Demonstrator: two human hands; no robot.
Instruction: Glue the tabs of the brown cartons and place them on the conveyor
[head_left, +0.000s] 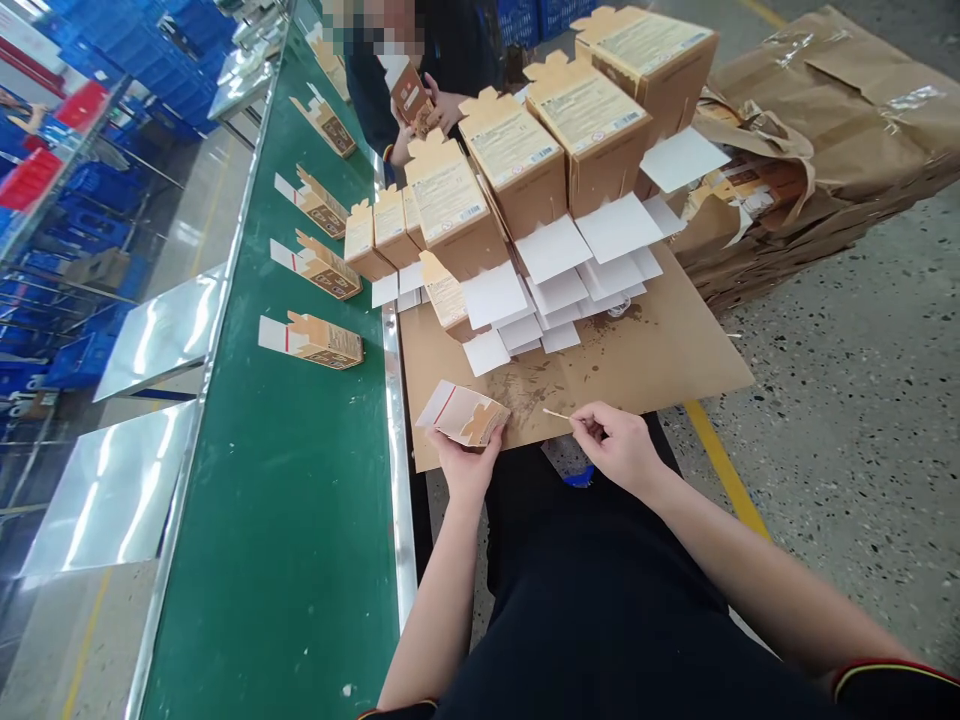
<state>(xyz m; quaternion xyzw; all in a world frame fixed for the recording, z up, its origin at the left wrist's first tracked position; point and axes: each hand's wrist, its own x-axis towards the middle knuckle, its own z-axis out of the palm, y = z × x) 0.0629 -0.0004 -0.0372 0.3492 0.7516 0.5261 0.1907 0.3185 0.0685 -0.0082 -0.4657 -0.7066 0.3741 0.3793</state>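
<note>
My left hand (466, 466) is wrapped round a small brown carton (486, 418), its white flap with a red strip pointing away to the left. Between thumb and fingers of my right hand (616, 446) is a thin cotton swab (556, 413), its tip turned toward the carton but apart from it. Both hands are over the near edge of a brown cardboard sheet (660, 355), which has dark stains. Just beyond stand stacked brown cartons (459, 220) with white flaps (495, 293) sticking out toward me.
A green conveyor belt (300, 520) with a metal edge runs along my left, bearing a row of open cartons (330, 342). Across the stack, a co-worker (442, 60) holds a carton. At right lies a pile wrapped in brown paper (847, 150). Blue crates (112, 40) stand far left.
</note>
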